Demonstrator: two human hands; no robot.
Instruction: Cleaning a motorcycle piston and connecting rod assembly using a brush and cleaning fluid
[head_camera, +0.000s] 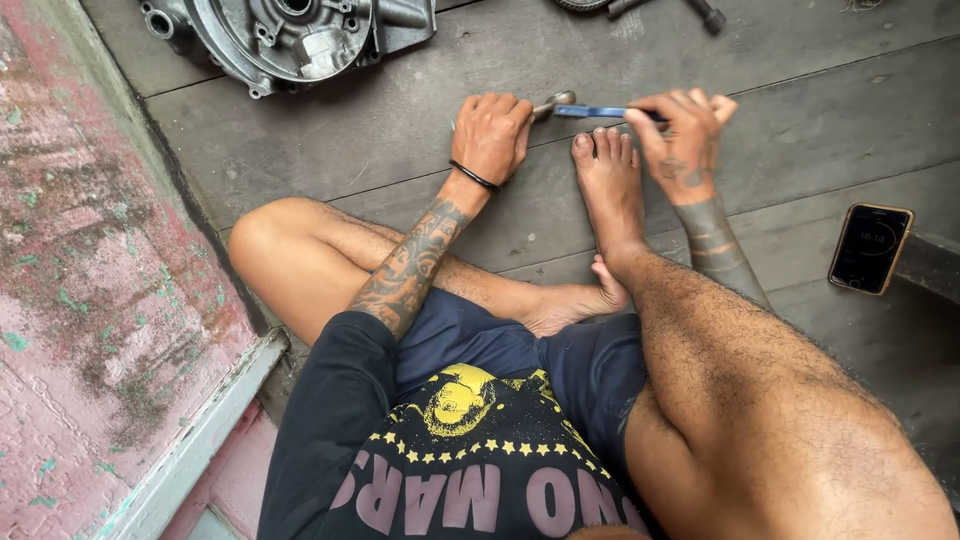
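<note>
Plank floor (820, 110): hands w/ wrench (600, 111) mid-boards.

Grey engine casing (290, 40), dark phone (870, 248) on plank floor (800, 110).

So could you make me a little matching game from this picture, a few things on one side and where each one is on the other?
Things:
1. Left hand
2. Right hand
3. Phone
4. Engine casing

Places:
A. Lying on the floorboards at the far right
B. Closed around the metal head end of the tool
C. At the top left on the floor
D. Fingers on the blue handle end of the tool

Pairs: 1-B, 2-D, 3-A, 4-C
</note>
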